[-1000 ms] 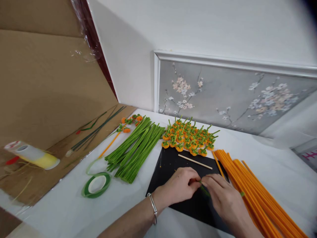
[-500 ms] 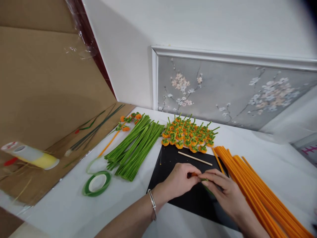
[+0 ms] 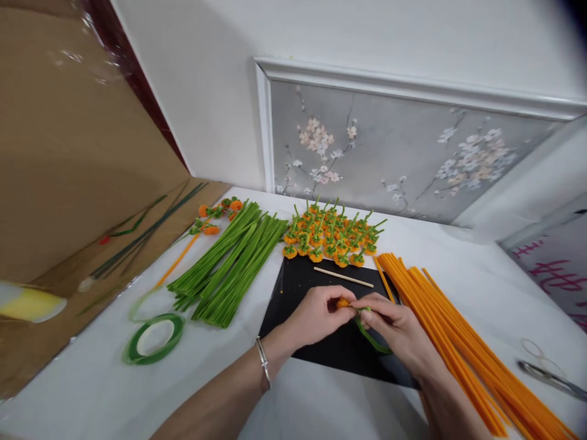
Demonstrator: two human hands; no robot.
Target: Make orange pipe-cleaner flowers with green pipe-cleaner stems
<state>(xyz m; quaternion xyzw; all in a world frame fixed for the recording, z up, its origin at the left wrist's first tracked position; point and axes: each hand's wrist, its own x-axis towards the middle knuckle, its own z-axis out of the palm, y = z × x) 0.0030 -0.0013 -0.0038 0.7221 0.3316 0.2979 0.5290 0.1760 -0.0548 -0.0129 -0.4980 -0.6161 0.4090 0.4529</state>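
Over the black mat (image 3: 316, 357), my left hand (image 3: 312, 315) pinches a small orange chenille piece (image 3: 343, 302) between thumb and fingers. My right hand (image 3: 401, 327) is closed on a green pipe cleaner (image 3: 373, 343), one end at the orange piece and the rest curving below the fingers. The fingertips of both hands nearly meet, hiding part of the join. Just beyond them on the mat lies a thin wooden stick (image 3: 343, 277). Behind the mat stand several orange chenille pieces (image 3: 342, 260) with green tops and upright green stems.
Left of the mat lie a bundle of green pipe cleaners (image 3: 233, 263) and a roll of green tape (image 3: 177, 330). Orange pipe cleaners (image 3: 440, 318) lie on the right, beside a metal tool (image 3: 550, 374). Cardboard (image 3: 59, 238) borders the table's left side.
The view has shifted right and slightly down, bringing the metal tool into sight. More of the green pipe cleaner now shows below my right hand. Both hands keep their holds.
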